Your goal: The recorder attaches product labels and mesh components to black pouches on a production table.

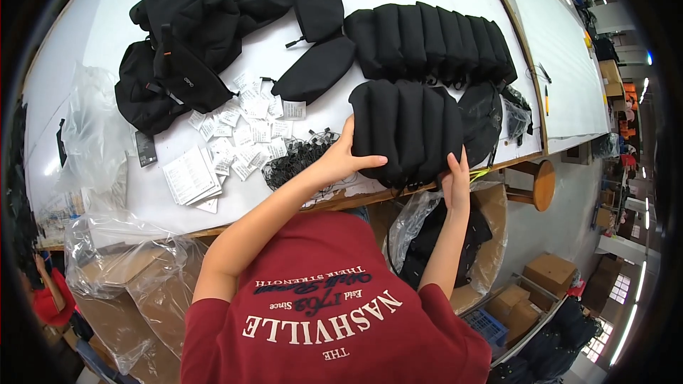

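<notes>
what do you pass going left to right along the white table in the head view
clear crumpled plastic bags → loose heap of black fabric waist bags → scattered white paper tags → tangle of black cords → left hand → squeezed stack of black bags → right hand

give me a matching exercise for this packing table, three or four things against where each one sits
Things:
1. stack of black bags
2. row of black bags
3. white paper tags
4. wooden stool

Places:
A. scattered mid-table
B. beyond the table's right corner
C. between left hand and right hand
D. lined up behind the held stack

Pairs: 1-C, 2-D, 3-A, 4-B
</notes>
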A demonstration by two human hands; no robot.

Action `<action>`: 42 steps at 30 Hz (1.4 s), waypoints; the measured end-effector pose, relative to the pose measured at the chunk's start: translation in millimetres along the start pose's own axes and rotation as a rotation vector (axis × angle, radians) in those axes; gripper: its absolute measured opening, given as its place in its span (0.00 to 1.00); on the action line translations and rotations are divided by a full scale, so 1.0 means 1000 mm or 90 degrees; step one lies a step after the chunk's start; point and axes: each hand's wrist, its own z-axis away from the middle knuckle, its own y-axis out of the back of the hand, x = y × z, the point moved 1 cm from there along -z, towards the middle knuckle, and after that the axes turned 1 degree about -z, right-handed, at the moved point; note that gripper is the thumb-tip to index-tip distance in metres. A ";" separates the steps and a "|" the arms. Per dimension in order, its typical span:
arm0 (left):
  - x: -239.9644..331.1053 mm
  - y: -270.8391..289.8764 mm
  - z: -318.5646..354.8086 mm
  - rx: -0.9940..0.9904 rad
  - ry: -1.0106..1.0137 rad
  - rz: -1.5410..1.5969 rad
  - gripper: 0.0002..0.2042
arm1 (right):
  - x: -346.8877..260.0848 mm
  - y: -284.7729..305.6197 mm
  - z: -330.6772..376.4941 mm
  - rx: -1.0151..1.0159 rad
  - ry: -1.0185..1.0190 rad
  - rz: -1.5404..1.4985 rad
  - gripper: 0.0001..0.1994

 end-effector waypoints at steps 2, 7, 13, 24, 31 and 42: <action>0.002 -0.005 0.002 0.003 -0.019 0.029 0.49 | 0.002 -0.003 0.004 0.000 0.006 -0.022 0.29; 0.044 -0.004 -0.002 0.013 -0.048 0.195 0.51 | -0.043 -0.028 0.003 0.038 0.078 -0.071 0.33; 0.092 0.025 -0.083 0.071 -0.181 0.148 0.45 | -0.120 -0.075 -0.097 -0.053 0.231 0.066 0.31; 0.046 0.052 -0.143 0.252 -0.006 -0.057 0.54 | -0.089 -0.074 -0.188 0.075 0.088 0.346 0.43; 0.034 0.063 -0.125 0.301 -0.054 -0.103 0.43 | -0.081 -0.067 -0.190 0.132 0.122 0.273 0.35; 0.027 0.054 -0.149 0.166 -0.148 0.027 0.42 | -0.078 -0.095 -0.199 0.045 0.281 0.295 0.23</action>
